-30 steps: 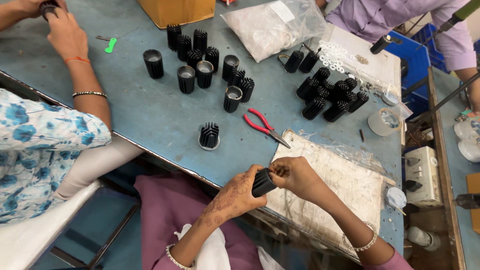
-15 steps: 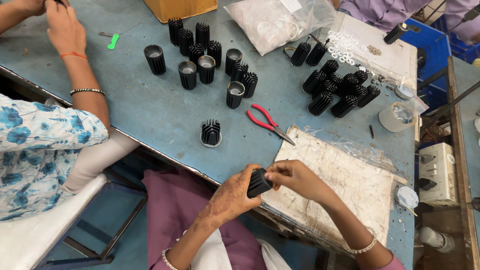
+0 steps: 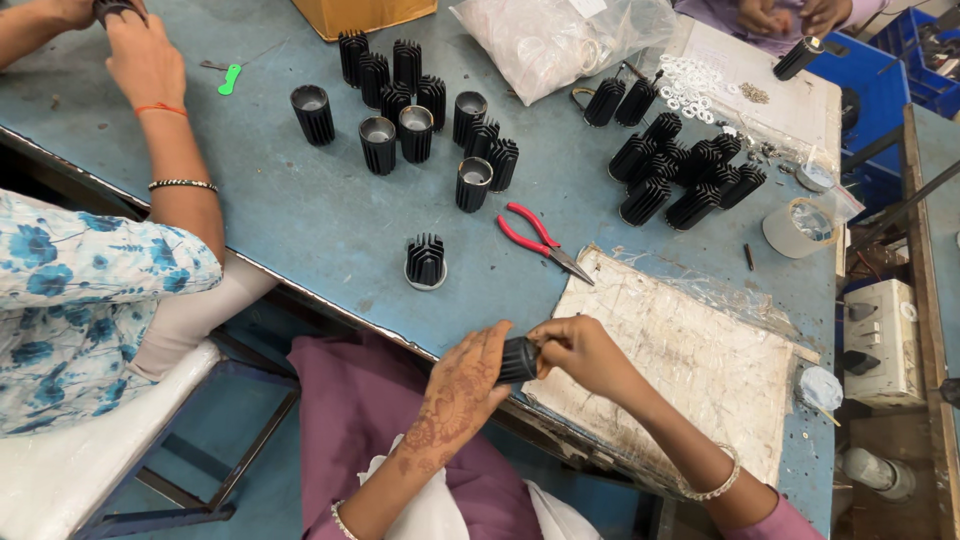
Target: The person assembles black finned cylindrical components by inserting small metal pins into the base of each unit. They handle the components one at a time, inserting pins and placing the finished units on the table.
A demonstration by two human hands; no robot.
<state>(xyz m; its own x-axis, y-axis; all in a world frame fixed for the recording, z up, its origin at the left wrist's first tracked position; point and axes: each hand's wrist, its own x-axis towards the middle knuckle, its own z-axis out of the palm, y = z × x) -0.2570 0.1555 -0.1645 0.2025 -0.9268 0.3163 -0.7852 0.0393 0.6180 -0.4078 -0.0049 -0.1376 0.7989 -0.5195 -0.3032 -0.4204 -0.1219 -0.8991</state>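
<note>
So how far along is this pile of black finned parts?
Roughly midway, it seems. About a dozen finned cylinders stand upright in a group, apparently done, and one stands alone near the table edge. The left hand and right hand hold one black part between them. Another heap lies on its side, probably still waiting.

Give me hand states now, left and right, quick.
Left hand: closed around the black finned cylinder, palm against its end.
Right hand: gripping the same black finned cylinder from the other side, fingers curled over it.
</note>
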